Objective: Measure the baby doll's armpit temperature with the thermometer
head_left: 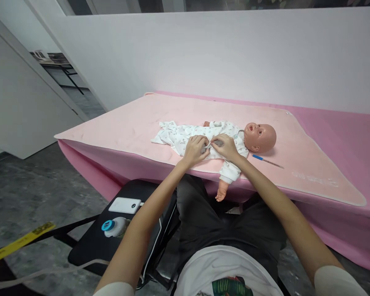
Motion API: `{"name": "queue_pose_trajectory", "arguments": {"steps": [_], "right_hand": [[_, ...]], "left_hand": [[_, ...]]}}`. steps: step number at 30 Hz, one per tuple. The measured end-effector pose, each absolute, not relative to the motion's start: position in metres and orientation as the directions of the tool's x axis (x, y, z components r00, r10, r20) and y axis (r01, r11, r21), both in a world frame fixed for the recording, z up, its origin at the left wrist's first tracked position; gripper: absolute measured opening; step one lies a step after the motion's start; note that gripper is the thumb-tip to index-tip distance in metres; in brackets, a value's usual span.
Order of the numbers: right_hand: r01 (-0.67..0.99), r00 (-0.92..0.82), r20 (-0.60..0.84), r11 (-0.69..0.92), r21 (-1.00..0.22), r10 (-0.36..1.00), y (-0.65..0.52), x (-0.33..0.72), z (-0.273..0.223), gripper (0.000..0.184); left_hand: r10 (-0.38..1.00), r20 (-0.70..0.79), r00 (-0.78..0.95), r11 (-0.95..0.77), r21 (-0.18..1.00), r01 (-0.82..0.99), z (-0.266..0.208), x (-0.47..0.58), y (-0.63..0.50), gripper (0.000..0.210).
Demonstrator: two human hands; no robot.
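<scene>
As the left hand (pixel 196 149) pinches the doll (pixel 261 137)'s white outfit (pixel 185 135), the right hand (pixel 225 146) does likewise.

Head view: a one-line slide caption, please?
Left hand and right hand close together at the printed white outfit of a doll lying on a pale pink mat.

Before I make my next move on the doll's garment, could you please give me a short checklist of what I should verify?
1. Doll on its back on the pale pink mat: ok.
2. Left hand and right hand at the front of the garment: ok, fingertips pinched close together.
3. Garment fastened: cannot tell, fingers cover that spot.
4. Doll's nearer arm supported: not ok, hanging over the table edge.
5. Blue-ended stick well away from the doll: not ok, beside its head.
6. Bottle off the mat: ok, on the black chair.
</scene>
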State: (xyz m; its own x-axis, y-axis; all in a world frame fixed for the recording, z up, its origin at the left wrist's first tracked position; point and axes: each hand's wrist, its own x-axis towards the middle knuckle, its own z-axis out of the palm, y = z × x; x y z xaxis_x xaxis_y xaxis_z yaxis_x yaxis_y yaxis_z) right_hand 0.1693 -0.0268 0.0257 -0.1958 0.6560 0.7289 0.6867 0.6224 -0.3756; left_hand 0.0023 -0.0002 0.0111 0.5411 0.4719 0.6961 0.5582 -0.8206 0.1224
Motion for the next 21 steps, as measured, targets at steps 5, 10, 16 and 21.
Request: {"name": "queue_pose_trajectory", "arguments": {"steps": [5, 10, 16, 21], "right_hand": [[0.725, -0.319, 0.71, 0.644, -0.244, 0.628, -0.031, 0.177, 0.027, 0.008], [0.772, -0.32, 0.75, 0.618, -0.148, 0.579, -0.04, 0.177, 0.021, 0.012], [0.79, -0.313, 0.755, 0.599, -0.13, 0.577, -0.04, 0.174, 0.015, 0.016], [0.77, -0.294, 0.745, 0.61, -0.186, 0.599, -0.036, 0.174, 0.015, 0.017]], "left_hand": [[0.501, 0.669, 0.549, -0.838, 0.216, 0.501, 0.01, -0.005, -0.003, 0.011], [0.531, 0.633, 0.563, -0.843, 0.33, 0.425, 0.01, -0.014, -0.002, 0.007], [0.552, 0.648, 0.525, -0.833, 0.393, 0.39, 0.011, -0.014, 0.0, 0.01], [0.578, 0.622, 0.528, -0.814, 0.403, 0.417, 0.015, -0.014, -0.003, 0.016]]}}
